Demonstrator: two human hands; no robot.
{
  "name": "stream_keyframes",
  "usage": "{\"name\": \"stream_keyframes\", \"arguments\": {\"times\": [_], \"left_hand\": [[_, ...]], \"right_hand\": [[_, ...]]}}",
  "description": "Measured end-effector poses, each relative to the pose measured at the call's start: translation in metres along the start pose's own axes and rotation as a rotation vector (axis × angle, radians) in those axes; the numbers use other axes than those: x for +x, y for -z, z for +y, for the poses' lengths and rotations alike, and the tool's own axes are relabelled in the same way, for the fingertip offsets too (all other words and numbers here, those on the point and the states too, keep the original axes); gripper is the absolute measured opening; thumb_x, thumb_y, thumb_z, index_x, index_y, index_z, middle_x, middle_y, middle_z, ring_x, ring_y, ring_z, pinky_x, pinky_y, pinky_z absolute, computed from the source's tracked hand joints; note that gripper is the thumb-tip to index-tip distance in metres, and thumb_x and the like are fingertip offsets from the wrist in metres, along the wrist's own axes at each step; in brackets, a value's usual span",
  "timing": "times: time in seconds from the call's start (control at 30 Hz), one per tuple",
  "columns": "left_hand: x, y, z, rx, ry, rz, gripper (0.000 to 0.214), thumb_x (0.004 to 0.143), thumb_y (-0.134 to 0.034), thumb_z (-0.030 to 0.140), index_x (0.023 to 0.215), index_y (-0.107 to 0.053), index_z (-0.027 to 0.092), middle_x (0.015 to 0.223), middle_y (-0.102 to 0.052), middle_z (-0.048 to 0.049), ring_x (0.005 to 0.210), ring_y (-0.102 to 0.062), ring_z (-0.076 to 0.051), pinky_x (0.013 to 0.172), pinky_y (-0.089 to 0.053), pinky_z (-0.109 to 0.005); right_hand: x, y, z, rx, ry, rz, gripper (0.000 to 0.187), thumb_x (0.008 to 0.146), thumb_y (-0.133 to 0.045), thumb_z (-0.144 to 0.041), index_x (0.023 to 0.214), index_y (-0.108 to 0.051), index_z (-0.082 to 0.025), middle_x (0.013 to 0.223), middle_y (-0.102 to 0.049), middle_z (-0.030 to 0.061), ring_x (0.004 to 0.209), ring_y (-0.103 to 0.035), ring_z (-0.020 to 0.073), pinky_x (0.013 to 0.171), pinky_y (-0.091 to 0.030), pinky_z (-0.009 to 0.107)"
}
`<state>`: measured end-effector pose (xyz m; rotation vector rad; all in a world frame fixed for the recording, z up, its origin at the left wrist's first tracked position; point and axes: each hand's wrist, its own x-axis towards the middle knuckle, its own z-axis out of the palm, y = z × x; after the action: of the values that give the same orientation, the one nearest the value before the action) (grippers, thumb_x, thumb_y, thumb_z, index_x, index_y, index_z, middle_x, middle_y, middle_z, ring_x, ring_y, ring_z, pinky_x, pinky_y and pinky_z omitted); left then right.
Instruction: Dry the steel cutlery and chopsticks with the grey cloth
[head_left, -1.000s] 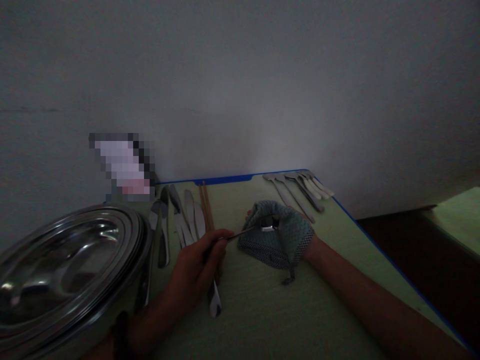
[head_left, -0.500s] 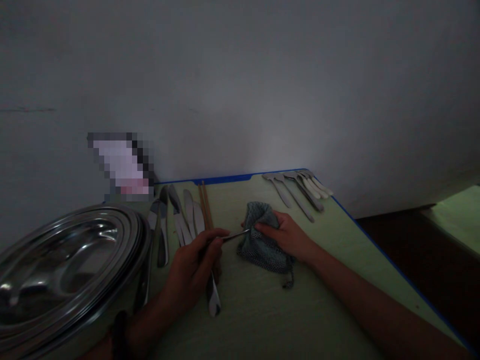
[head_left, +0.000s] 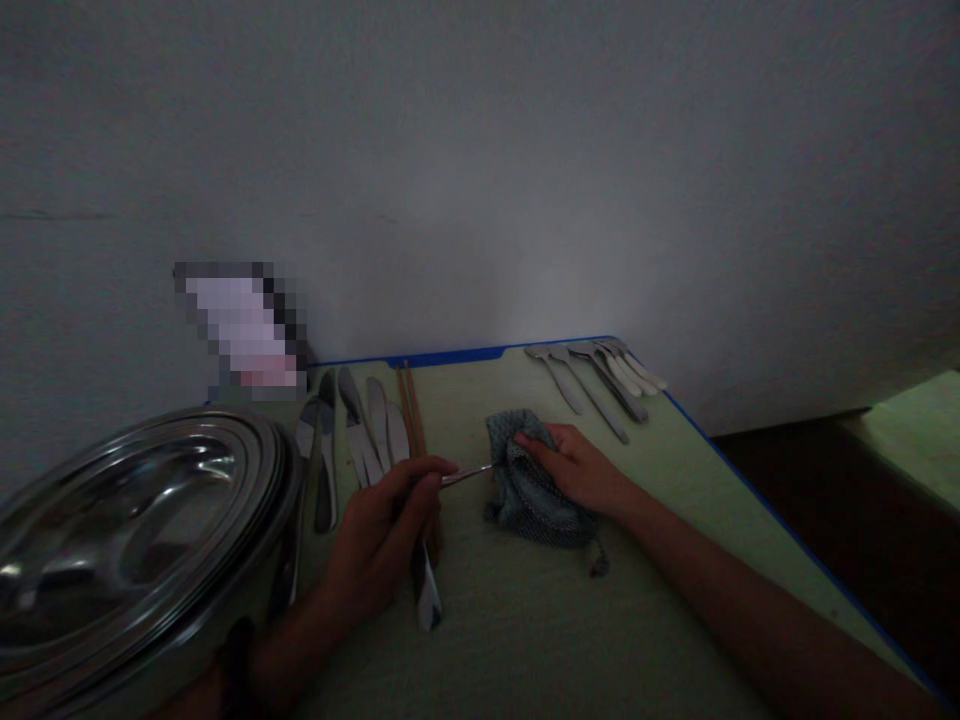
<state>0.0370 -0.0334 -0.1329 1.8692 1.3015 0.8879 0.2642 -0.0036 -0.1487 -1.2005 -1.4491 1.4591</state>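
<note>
My left hand [head_left: 394,520] pinches the thin handle of a piece of metal cutlery [head_left: 469,474]. The cutlery's far end disappears into a grey-green knitted cloth [head_left: 536,495], so its kind is hidden. Closed around that cloth is my right hand [head_left: 581,465], its thumb pressing on top. Under and beside my left hand lie several table knives [head_left: 360,430] and a pair of wooden chopsticks [head_left: 412,410]. Beyond my right hand, several spoons and forks [head_left: 592,385] rest side by side, some with white handles.
A stack of shiny oval metal trays [head_left: 135,540] fills the table's left side. Behind it, a blurred-out phone-like object [head_left: 240,325] leans against the grey wall [head_left: 480,180]. The pale green table [head_left: 637,640] has a blue edge, with dark floor [head_left: 840,510] off to the right.
My right hand has shifted the cloth slightly along the cutlery, and the cloth's folds and lower corner have swung a little to the right. My left hand has stayed nearly still.
</note>
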Motion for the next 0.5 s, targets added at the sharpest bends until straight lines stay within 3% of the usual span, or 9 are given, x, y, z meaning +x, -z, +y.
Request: {"name": "stream_keyframes", "arguments": {"times": [0.13,0.2,0.27,0.4,0.5], "left_hand": [[-0.004,-0.004,-0.001,-0.137,-0.048,-0.075,0.026,0.090,-0.039,0.034,0.101,-0.056,0.018,0.049,-0.044,0.0068,0.040,-0.045,-0.008,0.037,-0.033,-0.016],[-0.006,-0.005,-0.002,-0.161,-0.071,-0.073,0.025,0.089,-0.039,0.034,0.103,-0.054,0.018,0.050,-0.043,0.0073,0.040,-0.044,-0.008,0.037,-0.034,-0.016],[-0.006,-0.006,-0.003,-0.148,-0.078,-0.074,0.025,0.089,-0.039,0.033,0.104,-0.053,0.018,0.049,-0.045,0.0073,0.040,-0.046,-0.008,0.038,-0.035,-0.016],[-0.006,-0.005,0.000,-0.013,-0.104,-0.073,0.023,0.088,-0.038,0.031,0.097,-0.056,0.019,0.049,-0.047,0.0063,0.041,-0.047,-0.009,0.041,-0.037,-0.017],[-0.006,-0.003,0.003,0.047,-0.150,-0.075,0.022,0.087,-0.038,0.028,0.092,-0.057,0.019,0.051,-0.048,0.0058,0.042,-0.046,-0.009,0.042,-0.037,-0.017]], "right_hand": [[-0.003,0.019,-0.002,0.194,-0.245,-0.322,0.023,0.069,-0.065,-0.037,0.073,-0.062,-0.015,0.062,-0.061,-0.0022,0.053,-0.054,0.0089,0.051,-0.042,0.019],[-0.004,0.024,-0.003,0.195,-0.277,-0.419,0.021,0.066,-0.068,-0.031,0.080,-0.065,-0.015,0.067,-0.063,-0.0021,0.056,-0.056,0.0086,0.054,-0.044,0.019],[-0.006,0.024,-0.005,0.112,-0.237,-0.439,0.019,0.068,-0.067,-0.029,0.081,-0.065,-0.015,0.066,-0.061,-0.0031,0.054,-0.054,0.0073,0.051,-0.042,0.018],[-0.008,0.013,-0.008,-0.165,-0.065,-0.361,0.017,0.073,-0.063,-0.032,0.077,-0.064,-0.016,0.063,-0.059,-0.0037,0.052,-0.049,0.0069,0.049,-0.039,0.018],[-0.010,0.006,-0.010,-0.258,-0.021,-0.319,0.022,0.075,-0.061,-0.037,0.075,-0.063,-0.016,0.062,-0.058,-0.0033,0.052,-0.048,0.0075,0.049,-0.038,0.019]]}}
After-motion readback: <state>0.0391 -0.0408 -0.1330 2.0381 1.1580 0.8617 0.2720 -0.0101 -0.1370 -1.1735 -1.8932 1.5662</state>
